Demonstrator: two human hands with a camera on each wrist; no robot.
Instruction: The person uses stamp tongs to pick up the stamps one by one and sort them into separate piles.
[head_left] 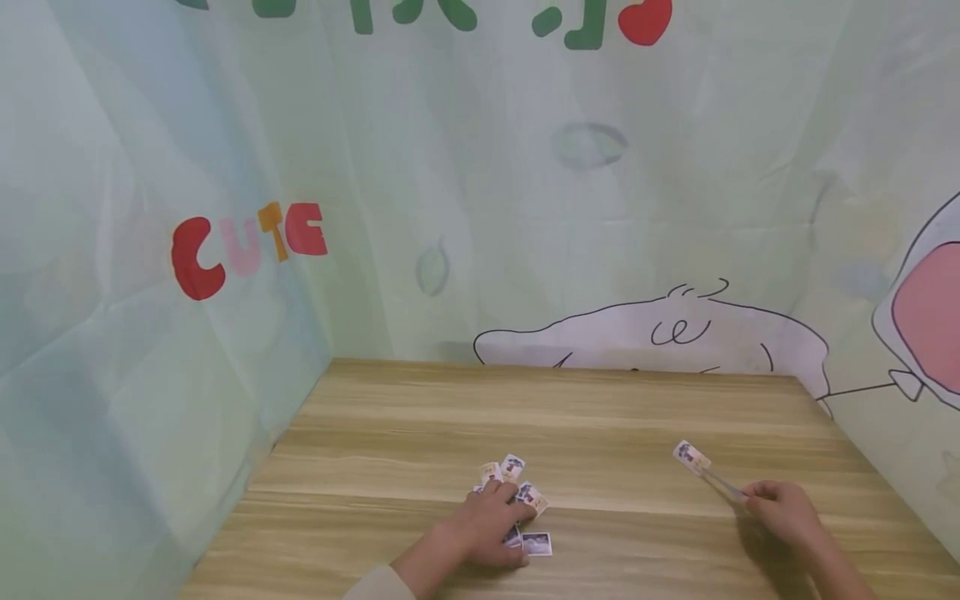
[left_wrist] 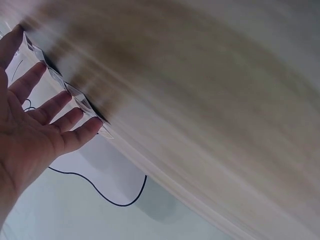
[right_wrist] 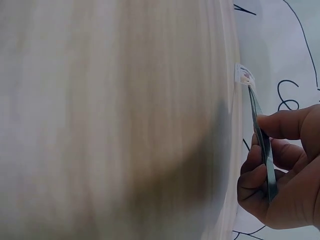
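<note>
Head view shows me the single card [head_left: 691,457] at the tip of a tweezer-like tool [head_left: 724,483], whose long axis slants forward and left from the right hand [head_left: 784,512] pinching it, the nearer one; the left hand [head_left: 487,527], fingers spread, touches other cards [head_left: 537,544] on the table [head_left: 360,442].

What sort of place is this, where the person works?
Probably a screened-off corner: a wood-patterned table, with a creased backdrop behind and beside it, showing a cartoon drawing and the word CUTE.
</note>
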